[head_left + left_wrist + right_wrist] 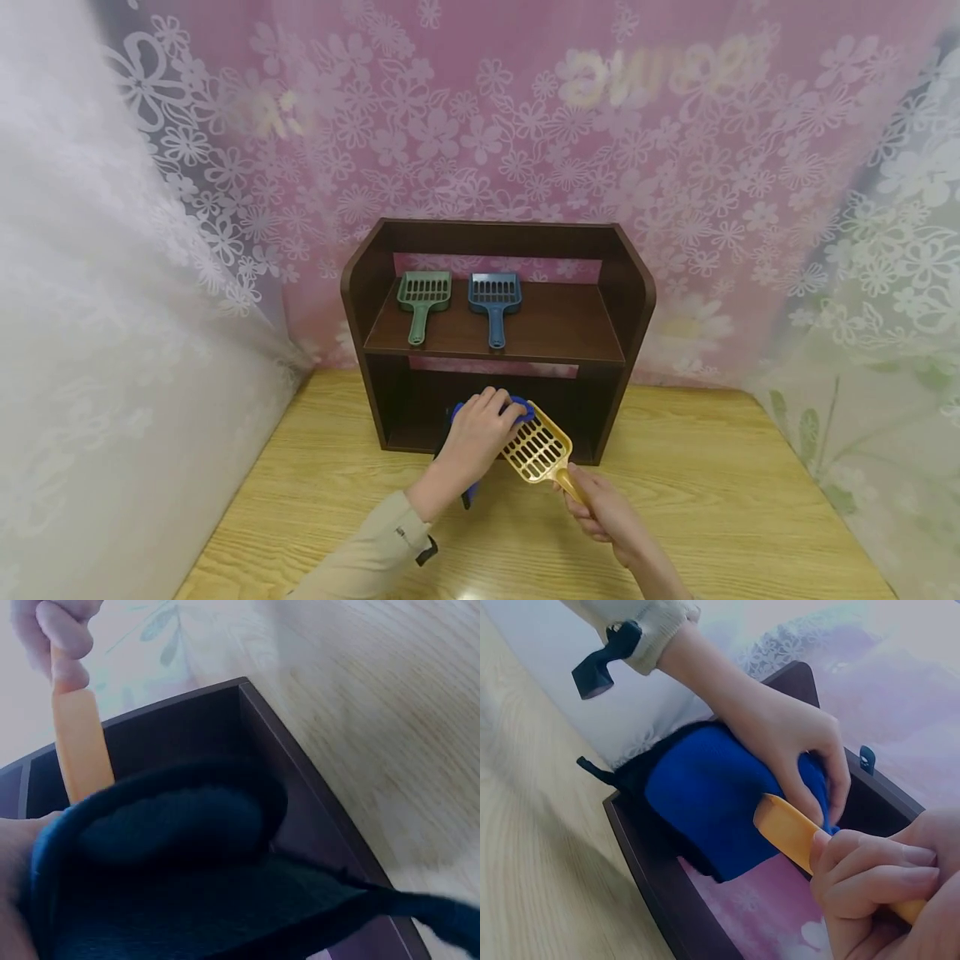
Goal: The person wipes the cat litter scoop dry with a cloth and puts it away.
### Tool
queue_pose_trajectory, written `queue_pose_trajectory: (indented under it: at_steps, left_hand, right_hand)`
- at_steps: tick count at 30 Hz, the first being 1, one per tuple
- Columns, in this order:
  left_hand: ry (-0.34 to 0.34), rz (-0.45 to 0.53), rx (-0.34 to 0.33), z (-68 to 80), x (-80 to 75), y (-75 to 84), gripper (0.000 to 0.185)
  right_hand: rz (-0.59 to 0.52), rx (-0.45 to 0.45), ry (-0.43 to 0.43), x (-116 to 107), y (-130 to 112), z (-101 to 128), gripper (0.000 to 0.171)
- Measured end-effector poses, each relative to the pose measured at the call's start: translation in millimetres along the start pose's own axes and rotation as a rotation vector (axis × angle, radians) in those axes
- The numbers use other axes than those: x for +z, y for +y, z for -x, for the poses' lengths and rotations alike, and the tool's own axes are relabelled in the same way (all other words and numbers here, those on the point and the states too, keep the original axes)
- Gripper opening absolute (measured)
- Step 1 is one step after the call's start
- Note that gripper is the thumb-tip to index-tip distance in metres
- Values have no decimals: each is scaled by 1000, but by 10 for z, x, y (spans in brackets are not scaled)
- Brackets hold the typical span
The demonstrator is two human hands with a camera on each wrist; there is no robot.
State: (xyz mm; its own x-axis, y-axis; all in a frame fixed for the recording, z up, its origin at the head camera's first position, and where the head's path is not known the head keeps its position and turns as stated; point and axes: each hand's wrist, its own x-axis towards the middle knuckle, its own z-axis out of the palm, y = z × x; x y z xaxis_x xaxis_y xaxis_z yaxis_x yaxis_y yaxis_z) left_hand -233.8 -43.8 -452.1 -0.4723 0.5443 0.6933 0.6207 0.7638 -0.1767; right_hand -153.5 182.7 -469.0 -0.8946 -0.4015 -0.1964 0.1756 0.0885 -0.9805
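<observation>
A yellow slotted litter scoop (558,433) is held up in front of the shelf's lower level, its head pointing up and to the left. My right hand (602,504) grips its handle, fingers wrapped around it. At the far end of the scoop's head, my left hand (480,429) pinches a blue cloth (705,795) with dark edging against the rim. The cloth hangs down beneath the left hand, and a dark loop (596,769) sticks out at one corner. In the left wrist view, the dark-looking cloth (172,900) hides most of the scoop.
Behind the hands stands a dark brown two-level shelf (562,325) on a wood-grain table (712,483). On its upper level lie a green litter scoop (420,321) and a blue litter scoop (496,321), side by side. Flowered pink curtain (495,125) and pale side drapes enclose the table.
</observation>
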Motion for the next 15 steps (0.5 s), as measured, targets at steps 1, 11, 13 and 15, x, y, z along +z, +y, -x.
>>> queue_pose_trajectory:
  at_steps: [1, 11, 13, 15]
  left_hand:
    - [-7, -1, 6, 5, -10, -3, 21]
    - [-59, 0, 12, 36, -155, -45, 16]
    - [-30, 28, -15, 13, -187, -77, 15]
    - [8, 62, -44, -30, -224, -107, 15]
  right_hand:
    - [3, -5, 4, -17, -6, 9, 41]
    - [-9, -26, 105, -195, -46, 73, 43]
    - [-8, -18, 103, -211, -37, 75, 44]
    - [2, 0, 70, -214, -15, 77, 45]
